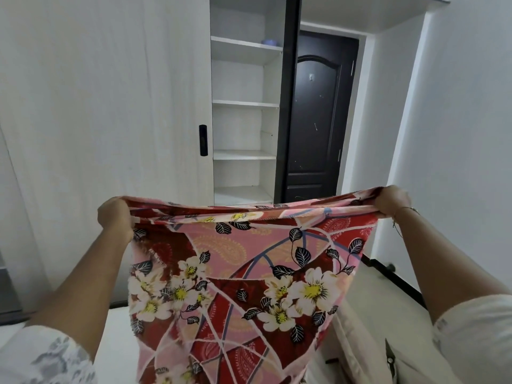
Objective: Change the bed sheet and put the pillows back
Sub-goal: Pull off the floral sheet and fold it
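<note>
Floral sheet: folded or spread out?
Folded: floral sheet hangs in stacked layers, top edge gripped by left hand and right hand.

I count two hands: my left hand [115, 216] and my right hand [392, 202]. There is one floral bed sheet [243, 273]. One white wardrobe [243, 106] stands open, and I count four shelves in it, with one small bluish bowl [270, 42] on the top one. One dark door [318, 112]. One bracelet [407, 209].
</note>
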